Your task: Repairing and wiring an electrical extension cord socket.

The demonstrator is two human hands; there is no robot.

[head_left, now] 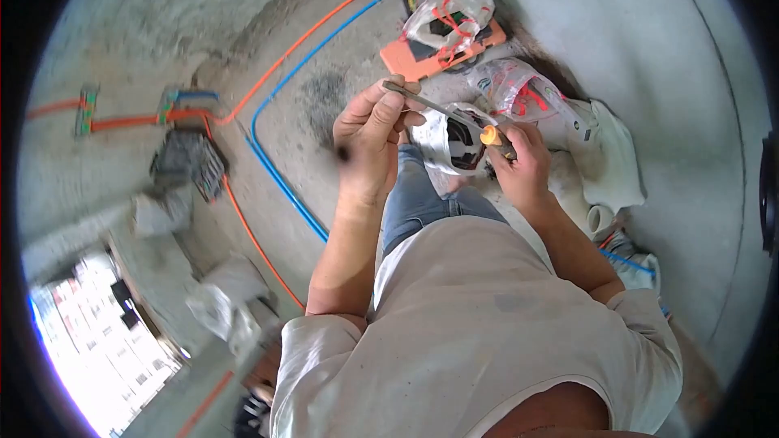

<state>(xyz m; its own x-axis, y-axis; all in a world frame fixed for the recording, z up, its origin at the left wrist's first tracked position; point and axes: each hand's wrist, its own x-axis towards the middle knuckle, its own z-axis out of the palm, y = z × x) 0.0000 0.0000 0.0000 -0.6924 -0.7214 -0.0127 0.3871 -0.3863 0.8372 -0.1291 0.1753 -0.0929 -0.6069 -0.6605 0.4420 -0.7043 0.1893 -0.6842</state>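
A screwdriver (490,136) with a yellow and dark handle is held up in front of my body, its long metal shaft slanting up to the left. My right hand (523,169) is closed round the handle. At the other end, the thumb and fingers of my left hand (369,126) pinch the flat tip. Below the shaft stands an open white bag (434,139) with dark items inside, partly covered by my hands. A dark round blur lies over my left wrist, and what it is I cannot make out.
Orange pipe (300,31) and blue pipe (268,164) run along the floor on the left. Ahead lies an orange case (398,61) under a plastic bag (454,20). White sacks (608,154) lean by the right wall. A dark tool case (191,158) lies at left.
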